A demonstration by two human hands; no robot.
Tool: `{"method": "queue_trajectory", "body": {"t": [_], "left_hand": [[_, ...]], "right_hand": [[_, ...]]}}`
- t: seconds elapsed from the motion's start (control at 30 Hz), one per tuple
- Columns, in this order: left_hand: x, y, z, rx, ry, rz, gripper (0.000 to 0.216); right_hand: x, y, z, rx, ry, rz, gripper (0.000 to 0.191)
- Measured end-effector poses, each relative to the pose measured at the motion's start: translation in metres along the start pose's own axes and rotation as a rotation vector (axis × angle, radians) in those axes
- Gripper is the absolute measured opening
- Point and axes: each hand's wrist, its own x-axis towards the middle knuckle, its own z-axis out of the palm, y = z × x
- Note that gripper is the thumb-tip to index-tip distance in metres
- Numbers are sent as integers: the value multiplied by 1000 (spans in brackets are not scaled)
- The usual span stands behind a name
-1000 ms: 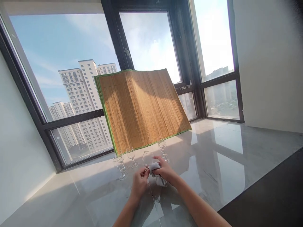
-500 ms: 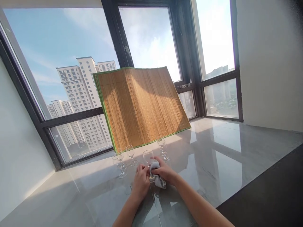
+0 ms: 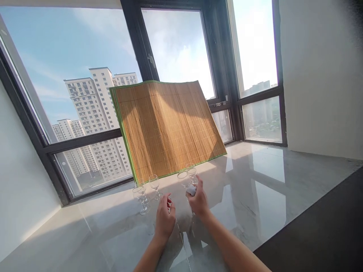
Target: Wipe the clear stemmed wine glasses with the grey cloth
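Note:
My right hand (image 3: 198, 202) is closed on a bunched grey-white cloth (image 3: 192, 189), its index finger raised. Just beyond the cloth is a clear stemmed glass (image 3: 182, 175); its lower part is hidden, so I cannot tell whether the hand also grips it. Another stemmed glass (image 3: 192, 172) stands close behind. My left hand (image 3: 165, 218) is over the counter with loosely bent fingers, a gap at the thumb and nothing visible in it. To its left stand several more clear glasses, including one stemmed glass (image 3: 154, 183) and another at the front of the group (image 3: 144, 208).
A slatted bamboo mat (image 3: 170, 128) with green edging leans against the dark window frame (image 3: 82, 141) behind the glasses. The glossy grey tiled counter (image 3: 241, 211) reflects the light. Its dark front edge (image 3: 309, 226) runs along the lower right.
My hands have separated. The right hand has moved slightly forward with the cloth, and the glass that was between both hands is now farther back, by the right group. My left hand has let go.

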Motion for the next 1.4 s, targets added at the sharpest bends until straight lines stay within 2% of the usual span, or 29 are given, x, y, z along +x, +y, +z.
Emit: {"method": "queue_trajectory", "body": {"t": [0.1, 0.27, 0.47, 0.63, 0.9, 1.0, 1.1, 1.2, 1.3, 1.4], "left_hand": [[-2, -2, 4, 0, -41, 8, 36], [0, -4, 5, 3, -68, -1, 34], [0, -4, 6, 1, -126, -3, 31], [-1, -6, 7, -9, -120, 5, 31], [-2, -4, 7, -4, -134, 5, 30], [-1, -3, 5, -5, -118, 4, 30], [2, -2, -2, 13, -43, -14, 28], [8, -2, -12, 11, 102, -55, 27], [13, -3, -24, 35, 328, -84, 28], [19, -11, -37, 102, 622, -100, 47]], "right_hand": [[3, 0, -4, -88, 71, 142, 73], [6, 4, -6, -215, 67, 249, 69], [6, 4, -12, -177, 68, 342, 67], [10, 5, -16, -112, 86, 444, 64], [11, 8, -18, -100, 68, 476, 68], [12, 7, -23, -146, 80, 501, 64], [16, 9, -29, -161, 133, 539, 55], [18, 13, -33, -110, 165, 577, 49], [18, 17, -33, -121, 160, 575, 47], [17, 19, -33, -196, 111, 532, 45]]}}
